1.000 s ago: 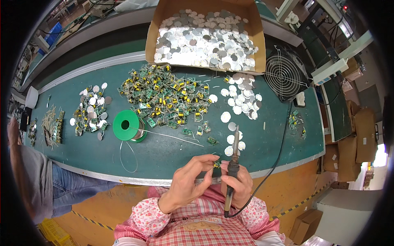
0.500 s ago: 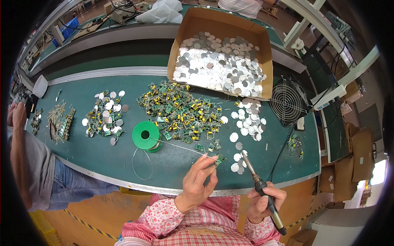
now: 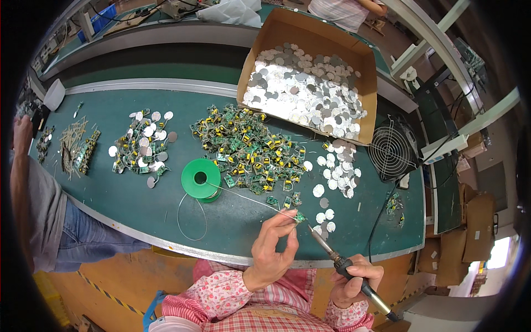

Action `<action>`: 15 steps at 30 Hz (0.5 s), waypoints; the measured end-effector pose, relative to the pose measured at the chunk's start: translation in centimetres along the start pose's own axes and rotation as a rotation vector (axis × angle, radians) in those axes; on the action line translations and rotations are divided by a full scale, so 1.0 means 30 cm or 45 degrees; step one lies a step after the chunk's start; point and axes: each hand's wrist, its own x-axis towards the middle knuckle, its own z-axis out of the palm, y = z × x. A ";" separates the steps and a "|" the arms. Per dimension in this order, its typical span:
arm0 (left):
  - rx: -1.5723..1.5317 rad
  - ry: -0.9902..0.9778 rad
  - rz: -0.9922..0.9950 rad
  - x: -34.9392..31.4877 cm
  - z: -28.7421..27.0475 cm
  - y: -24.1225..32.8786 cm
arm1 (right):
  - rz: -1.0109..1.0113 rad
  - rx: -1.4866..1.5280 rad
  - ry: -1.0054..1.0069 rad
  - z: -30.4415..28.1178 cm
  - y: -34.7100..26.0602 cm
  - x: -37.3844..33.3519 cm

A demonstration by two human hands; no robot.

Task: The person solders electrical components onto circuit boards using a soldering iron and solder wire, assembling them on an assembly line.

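My left hand [image 3: 275,249] is closed in a pinch on the end of a thin solder wire [image 3: 249,200]. The wire runs back to a green spool [image 3: 193,180] on the bench. Right at those fingertips is a small green circuit board [image 3: 300,217]; whether the fingers also grip it, I cannot tell. My right hand [image 3: 357,279] is wrapped round the dark handle of a soldering iron [image 3: 332,255]. Its metal tip points up and left, close beside the board. Several small boards [image 3: 287,200] lie just beyond my left fingertips.
A heap of boards with yellow parts [image 3: 249,149] covers the bench's middle. Behind it, a cardboard box [image 3: 310,72] holds many round discs. Loose discs [image 3: 340,171] lie near a fan with a wire guard [image 3: 392,146]. A person [image 3: 36,205] sits at the left.
The soldering iron has moved left and down, bringing its tip from the loose discs to beside the board. My left hand keeps its pinch. The whole view has shifted slightly.
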 end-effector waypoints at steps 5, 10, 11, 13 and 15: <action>-0.045 0.029 0.028 0.005 0.004 -0.002 | 0.072 -0.053 -0.046 0.020 -0.008 0.009; -0.021 0.042 0.057 0.015 0.001 -0.006 | 0.123 0.000 -0.070 0.020 -0.008 0.008; -0.017 0.047 0.063 0.017 0.001 -0.005 | 0.173 0.046 -0.086 0.018 -0.009 0.007; -0.013 0.056 0.068 0.019 0.002 -0.004 | 0.183 0.044 -0.090 0.020 -0.010 0.009; -0.030 0.043 0.052 0.019 0.003 -0.003 | 0.196 0.040 -0.092 0.024 -0.011 0.011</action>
